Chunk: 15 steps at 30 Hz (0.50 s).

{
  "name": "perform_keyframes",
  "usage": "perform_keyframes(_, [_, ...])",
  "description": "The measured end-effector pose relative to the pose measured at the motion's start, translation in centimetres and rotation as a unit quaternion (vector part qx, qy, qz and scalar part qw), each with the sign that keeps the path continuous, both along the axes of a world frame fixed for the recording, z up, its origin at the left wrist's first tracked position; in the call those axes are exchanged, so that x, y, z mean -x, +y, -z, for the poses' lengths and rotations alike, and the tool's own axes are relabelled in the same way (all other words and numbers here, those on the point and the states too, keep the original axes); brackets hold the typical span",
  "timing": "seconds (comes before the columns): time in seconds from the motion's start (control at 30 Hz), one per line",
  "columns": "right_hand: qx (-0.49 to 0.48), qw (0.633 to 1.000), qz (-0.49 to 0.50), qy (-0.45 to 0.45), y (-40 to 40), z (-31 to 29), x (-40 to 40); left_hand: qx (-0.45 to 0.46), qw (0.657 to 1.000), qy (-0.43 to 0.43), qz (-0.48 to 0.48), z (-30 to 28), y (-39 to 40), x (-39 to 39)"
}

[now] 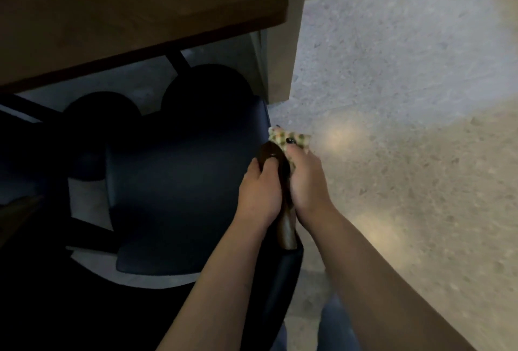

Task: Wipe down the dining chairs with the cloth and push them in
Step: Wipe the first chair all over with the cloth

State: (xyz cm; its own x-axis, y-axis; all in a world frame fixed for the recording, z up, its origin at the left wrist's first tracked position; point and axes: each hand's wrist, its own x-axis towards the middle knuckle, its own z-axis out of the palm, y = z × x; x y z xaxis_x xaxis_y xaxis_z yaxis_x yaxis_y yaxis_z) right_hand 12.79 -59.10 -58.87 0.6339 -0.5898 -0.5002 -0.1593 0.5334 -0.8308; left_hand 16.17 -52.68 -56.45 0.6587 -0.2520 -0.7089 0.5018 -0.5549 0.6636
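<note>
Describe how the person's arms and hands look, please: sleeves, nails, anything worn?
Both forearms are bare, with no sleeves in view. No watch, ring or bracelet shows on the left hand or the right hand. The right hand's fingernails carry dark, glossy polish. Blue fabric, probably trousers, shows below the arms.

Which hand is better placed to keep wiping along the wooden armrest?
Right. The right hand already holds the checked cloth against the armrest, while the left hand grips the armrest bare, apparently steadying the chair.
</note>
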Motion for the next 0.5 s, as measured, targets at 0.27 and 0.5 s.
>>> perform_keyframes(0.27, [-0.017,0.974,-0.175,0.145,-5.0,1.3,-0.8,-0.052,0.998,0.023,-0.029,-2.0,-0.7,0.8])
perform_keyframes(0.5, [0.147,0.946,-0.286,-0.031,-3.4,2.5,2.7,-0.061,0.994,-0.040,-0.082,-3.3,-0.5,2.4])
